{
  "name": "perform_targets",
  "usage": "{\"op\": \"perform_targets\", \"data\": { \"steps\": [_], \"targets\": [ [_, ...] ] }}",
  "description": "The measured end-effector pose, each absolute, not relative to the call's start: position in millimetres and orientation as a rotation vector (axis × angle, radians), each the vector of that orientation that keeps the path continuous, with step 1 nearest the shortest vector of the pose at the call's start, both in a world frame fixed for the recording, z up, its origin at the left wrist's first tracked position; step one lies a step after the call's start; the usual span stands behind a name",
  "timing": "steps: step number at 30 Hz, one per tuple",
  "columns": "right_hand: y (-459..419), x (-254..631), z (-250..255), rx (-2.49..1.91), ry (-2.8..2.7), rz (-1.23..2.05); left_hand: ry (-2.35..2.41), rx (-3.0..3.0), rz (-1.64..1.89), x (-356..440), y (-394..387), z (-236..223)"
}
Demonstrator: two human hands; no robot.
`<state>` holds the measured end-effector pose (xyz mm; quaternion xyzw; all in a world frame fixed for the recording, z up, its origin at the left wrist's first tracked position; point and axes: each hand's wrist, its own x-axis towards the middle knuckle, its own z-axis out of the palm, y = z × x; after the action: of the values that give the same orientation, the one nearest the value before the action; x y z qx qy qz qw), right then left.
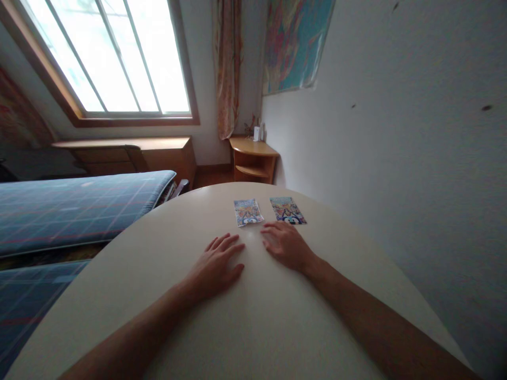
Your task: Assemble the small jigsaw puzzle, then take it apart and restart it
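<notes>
Hands apart on the table (pixel 253 316) | your left hand (pixel 214 266), open, rests below two cards (pixel 247 212) | your right hand (pixel 287 247), open, right by one

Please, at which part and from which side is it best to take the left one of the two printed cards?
I would pinch the left card at its near right corner, coming from the near side. The card is thin and lies on the table, but that corner seems slightly lifted. The right hand is close to it.
</notes>
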<state>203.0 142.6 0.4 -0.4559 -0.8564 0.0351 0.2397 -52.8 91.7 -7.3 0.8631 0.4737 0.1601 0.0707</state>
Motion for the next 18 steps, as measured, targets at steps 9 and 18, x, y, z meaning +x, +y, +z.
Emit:
{"op": "perform_targets", "data": {
  "steps": [9, 18],
  "targets": [
    [173.5, 231.7, -2.4, -1.873, -2.024, -0.018, 1.406, 2.600, 0.495, -53.9, 92.5, -10.4],
    [146.1, 211.7, 26.9, -2.041, -2.092, 0.023, 1.413, 2.582, 0.475, -53.1, 92.4, -9.0]
  ]
}}
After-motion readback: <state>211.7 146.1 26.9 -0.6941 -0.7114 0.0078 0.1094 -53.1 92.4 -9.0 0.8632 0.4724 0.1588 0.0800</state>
